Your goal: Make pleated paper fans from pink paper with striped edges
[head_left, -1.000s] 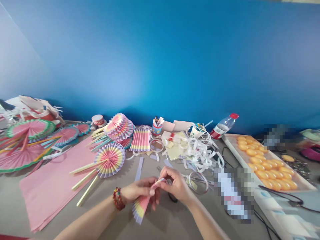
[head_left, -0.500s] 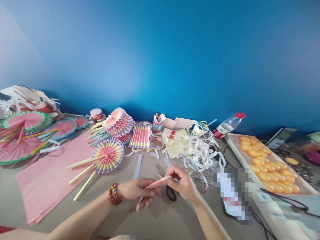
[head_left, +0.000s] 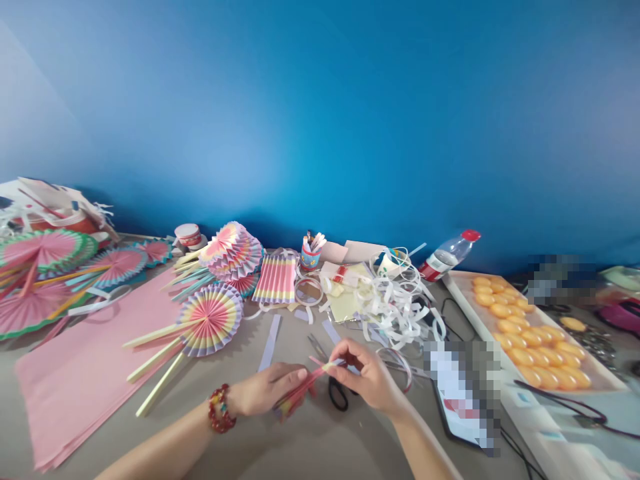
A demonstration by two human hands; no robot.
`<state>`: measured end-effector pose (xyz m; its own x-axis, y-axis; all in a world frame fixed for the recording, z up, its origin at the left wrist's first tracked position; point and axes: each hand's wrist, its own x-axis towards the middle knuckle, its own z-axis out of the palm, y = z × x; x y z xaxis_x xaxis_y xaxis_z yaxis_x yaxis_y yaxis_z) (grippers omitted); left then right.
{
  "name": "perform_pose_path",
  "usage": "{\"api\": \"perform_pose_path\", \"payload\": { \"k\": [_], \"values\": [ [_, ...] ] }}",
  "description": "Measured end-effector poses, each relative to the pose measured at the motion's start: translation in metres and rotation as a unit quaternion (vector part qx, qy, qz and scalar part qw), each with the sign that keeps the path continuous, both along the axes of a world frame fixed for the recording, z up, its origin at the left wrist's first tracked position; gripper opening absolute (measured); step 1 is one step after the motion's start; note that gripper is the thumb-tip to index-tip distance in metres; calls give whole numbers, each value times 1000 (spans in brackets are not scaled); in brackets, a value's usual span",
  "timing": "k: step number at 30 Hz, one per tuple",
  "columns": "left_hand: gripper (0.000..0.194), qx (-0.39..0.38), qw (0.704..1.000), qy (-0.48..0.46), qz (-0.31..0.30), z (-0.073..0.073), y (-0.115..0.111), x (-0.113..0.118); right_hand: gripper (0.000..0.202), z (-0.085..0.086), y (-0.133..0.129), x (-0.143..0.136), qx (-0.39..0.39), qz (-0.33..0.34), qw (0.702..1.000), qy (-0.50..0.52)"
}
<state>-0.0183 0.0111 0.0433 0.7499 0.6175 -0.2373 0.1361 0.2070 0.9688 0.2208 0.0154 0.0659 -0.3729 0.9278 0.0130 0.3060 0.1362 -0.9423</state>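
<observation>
A narrow pleated strip of folded paper [head_left: 316, 377], pink with yellow and lilac bands, is stretched between both hands above the grey table. My left hand [head_left: 277, 388], with a beaded bracelet on its wrist, is closed round the lower left part. My right hand [head_left: 365, 377] pinches the upper right end between thumb and fingers. Under the hands lie scissors [head_left: 338, 395] with black handles, partly covered. Left of them rests a round pleated paper fan [head_left: 213, 319] with pale yellow sticks. A lilac paper strip [head_left: 270, 343] lies just beyond my left hand.
Pink paper sheets [head_left: 90, 373] and more fans [head_left: 117, 265] cover the left side. Behind stand a pleated paper piece [head_left: 275, 279], a pen cup [head_left: 311, 256] and curled white strips [head_left: 400, 307]. At right are a bottle [head_left: 450, 255], a blurred phone [head_left: 463, 407] and a tray of orange ovals [head_left: 607, 387].
The pleated paper has opened slightly at its lower left end, showing more of its folds, as my left hand shifts on it. My right hand still pinches its end. The view has shifted slightly.
</observation>
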Motion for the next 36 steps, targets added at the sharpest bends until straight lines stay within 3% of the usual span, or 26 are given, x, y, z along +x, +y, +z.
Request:
{"api": "perform_pose_path", "payload": {
  "k": [4, 11, 14, 16, 18, 21, 24, 30, 36],
  "values": [
    [47, -121, 989, -80, 1, -1, 3, 0, 17, 5, 4, 0, 14, 30, 999, 18],
    [33, -82, 991, -87, 66, 5, 5, 0, 10, 16, 13, -8, 41, 59, 997, 36],
    [34, -81, 980, -111, 143, 5, 2, 3, 18, 19, 30, -17, 21, 94, 994, 44],
    [33, -81, 961, -149, 216, 3, 1, 5, 27, 14, 51, -27, 24, 63, 997, 30],
    [29, -76, 936, -194, 285, 0, 3, 6, 29, 3, 79, -41, 78, -24, 994, -74],
    [23, -72, 891, -238, 381, -5, 11, 3, 23, -17, 119, -64, 115, -82, 981, -134],
    [21, -64, 844, -269, 459, -11, 22, -4, 18, -32, 143, -87, 151, -125, 965, -176],
    [26, -73, 793, -267, 543, -23, 40, -18, 19, -41, 148, -102, 204, -132, 950, -199],
    [28, -100, 725, -250, 634, -24, 45, -23, 24, -16, 117, -61, 240, -116, 950, -166]
  ]
}}
